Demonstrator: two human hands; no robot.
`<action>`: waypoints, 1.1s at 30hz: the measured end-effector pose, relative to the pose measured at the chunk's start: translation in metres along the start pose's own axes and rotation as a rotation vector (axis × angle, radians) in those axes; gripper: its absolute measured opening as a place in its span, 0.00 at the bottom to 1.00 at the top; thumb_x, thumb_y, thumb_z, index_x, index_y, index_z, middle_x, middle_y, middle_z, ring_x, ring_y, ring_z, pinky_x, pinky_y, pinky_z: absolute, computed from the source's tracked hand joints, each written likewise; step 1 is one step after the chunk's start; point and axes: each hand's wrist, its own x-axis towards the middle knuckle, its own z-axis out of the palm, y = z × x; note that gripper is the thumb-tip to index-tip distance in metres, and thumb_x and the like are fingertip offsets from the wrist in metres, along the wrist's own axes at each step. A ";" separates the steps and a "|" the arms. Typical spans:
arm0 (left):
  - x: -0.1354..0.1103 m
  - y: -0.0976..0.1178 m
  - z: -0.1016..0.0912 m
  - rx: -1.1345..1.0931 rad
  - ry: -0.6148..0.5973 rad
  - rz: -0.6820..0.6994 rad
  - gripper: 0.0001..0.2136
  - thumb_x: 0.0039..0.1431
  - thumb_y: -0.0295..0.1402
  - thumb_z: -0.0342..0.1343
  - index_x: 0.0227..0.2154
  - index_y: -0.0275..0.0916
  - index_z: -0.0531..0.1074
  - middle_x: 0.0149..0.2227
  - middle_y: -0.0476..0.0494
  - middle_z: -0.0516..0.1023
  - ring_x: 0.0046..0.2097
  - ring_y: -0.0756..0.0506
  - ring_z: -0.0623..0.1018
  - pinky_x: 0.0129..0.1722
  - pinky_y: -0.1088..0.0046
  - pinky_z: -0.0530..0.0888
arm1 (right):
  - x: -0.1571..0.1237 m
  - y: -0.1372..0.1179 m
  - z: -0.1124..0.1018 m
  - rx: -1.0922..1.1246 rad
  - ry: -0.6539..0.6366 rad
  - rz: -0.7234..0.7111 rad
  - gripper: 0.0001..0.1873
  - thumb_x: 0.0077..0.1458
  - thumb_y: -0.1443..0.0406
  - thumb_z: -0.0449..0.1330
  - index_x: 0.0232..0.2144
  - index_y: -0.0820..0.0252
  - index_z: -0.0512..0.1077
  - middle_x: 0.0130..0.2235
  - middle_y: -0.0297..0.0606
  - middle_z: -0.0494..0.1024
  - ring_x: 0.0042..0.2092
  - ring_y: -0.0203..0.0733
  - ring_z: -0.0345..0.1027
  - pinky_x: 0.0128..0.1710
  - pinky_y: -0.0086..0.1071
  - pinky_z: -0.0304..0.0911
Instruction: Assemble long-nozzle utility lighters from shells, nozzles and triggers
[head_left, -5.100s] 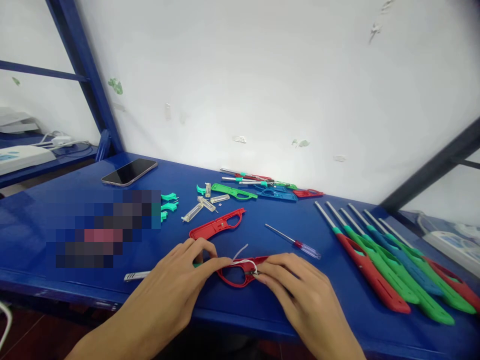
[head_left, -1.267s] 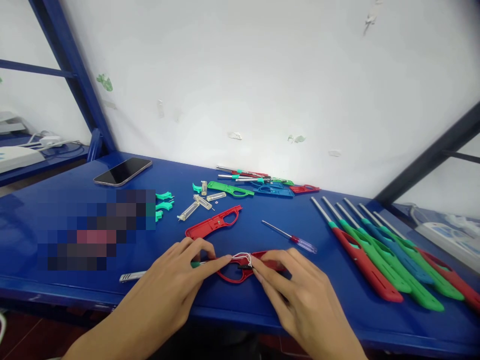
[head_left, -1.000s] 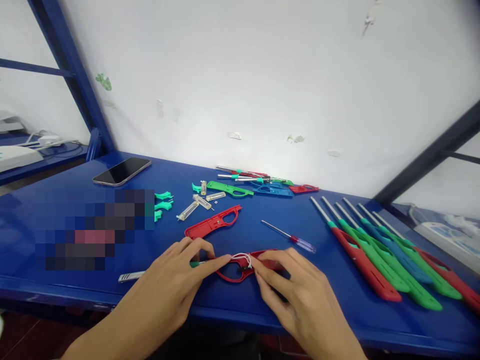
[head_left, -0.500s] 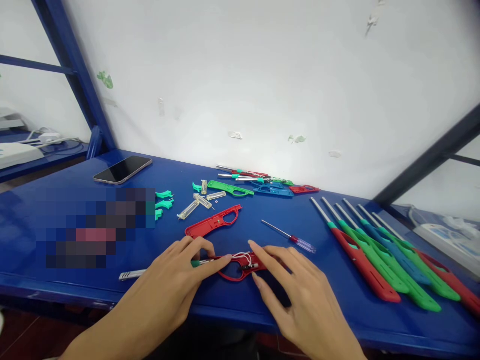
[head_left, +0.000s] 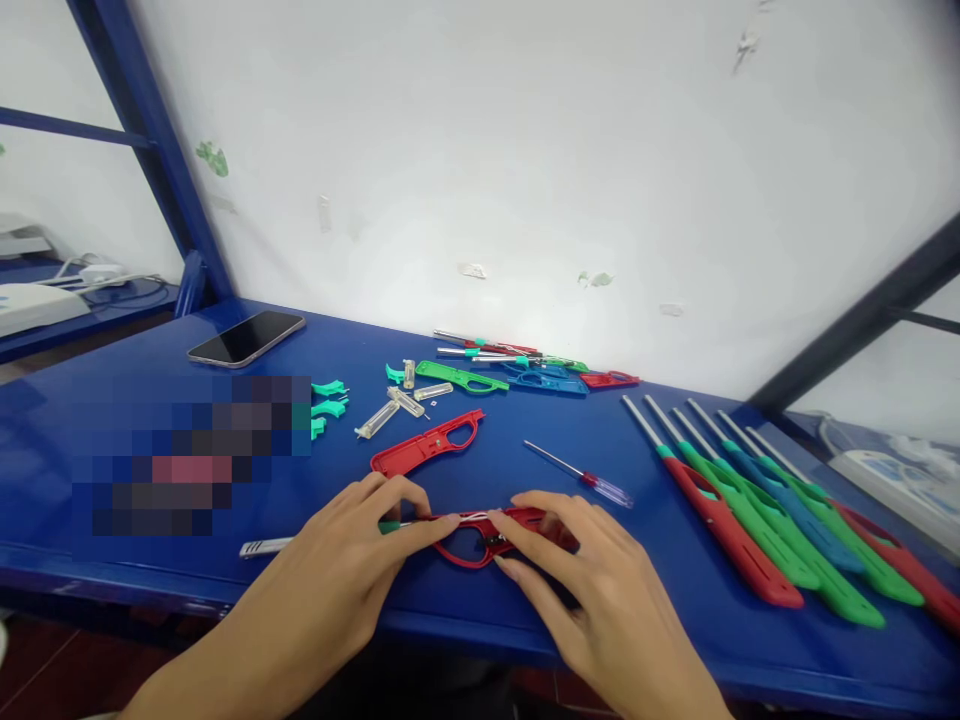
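Note:
Close to the table's front edge lies an opened red lighter shell (head_left: 461,563), with its metal tube (head_left: 264,547) pointing left. My left hand (head_left: 364,545) is closed on the tube end of the shell, thumb at the trigger loop. My right hand (head_left: 581,570) is closed on the handle end, its index fingertip on the white wire (head_left: 474,517) and thumb by the loop's lower right. Dark small parts (head_left: 496,540) sit inside between the hands. Just beyond is a loose red shell half (head_left: 424,448); a screwdriver (head_left: 581,474) with a clear purple handle lies right of it.
Assembled lighters (head_left: 750,500) in red, green and blue lie in a row at right. Clear fuel tanks (head_left: 377,419), teal triggers (head_left: 330,408) and a green shell half (head_left: 461,378) lie farther back. A phone (head_left: 247,340) is at left, near a blurred-out patch.
My right fingers have shifted slightly left, and the white wire that looped upward now lies flatter along the shell under the fingertips. My left hand has barely moved.

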 end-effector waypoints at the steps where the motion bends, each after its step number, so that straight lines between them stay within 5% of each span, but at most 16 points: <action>1: 0.000 0.000 0.000 -0.007 0.006 0.000 0.32 0.72 0.17 0.42 0.65 0.62 0.68 0.55 0.46 0.73 0.54 0.42 0.73 0.54 0.60 0.76 | 0.000 0.000 0.000 0.008 0.000 -0.003 0.15 0.73 0.59 0.56 0.56 0.43 0.78 0.55 0.40 0.81 0.51 0.52 0.79 0.47 0.48 0.77; 12: 0.001 -0.001 -0.003 -0.064 -0.017 -0.018 0.25 0.75 0.21 0.45 0.65 0.55 0.69 0.56 0.47 0.74 0.56 0.43 0.74 0.57 0.61 0.75 | 0.000 0.000 0.000 0.063 -0.021 -0.005 0.15 0.72 0.62 0.59 0.57 0.44 0.77 0.53 0.38 0.81 0.48 0.48 0.78 0.49 0.46 0.75; 25: 0.002 -0.002 -0.001 -0.051 -0.007 0.002 0.28 0.71 0.16 0.45 0.64 0.54 0.71 0.55 0.46 0.76 0.54 0.41 0.75 0.58 0.56 0.74 | 0.001 -0.002 -0.004 0.135 0.037 0.049 0.15 0.73 0.62 0.56 0.56 0.44 0.77 0.55 0.39 0.81 0.52 0.48 0.78 0.51 0.43 0.74; 29: 0.004 0.002 -0.004 -0.052 -0.037 -0.002 0.25 0.72 0.17 0.46 0.62 0.50 0.73 0.54 0.45 0.76 0.53 0.40 0.75 0.57 0.53 0.75 | 0.041 -0.011 -0.008 0.319 0.099 0.051 0.16 0.75 0.62 0.51 0.53 0.45 0.78 0.55 0.38 0.79 0.53 0.44 0.76 0.52 0.39 0.72; 33: 0.008 0.006 -0.008 -0.037 -0.047 -0.024 0.25 0.71 0.16 0.45 0.60 0.48 0.74 0.53 0.43 0.77 0.51 0.40 0.76 0.54 0.54 0.77 | 0.114 -0.013 -0.003 0.210 -0.159 -0.078 0.14 0.73 0.64 0.55 0.55 0.54 0.77 0.52 0.42 0.82 0.55 0.50 0.74 0.59 0.51 0.66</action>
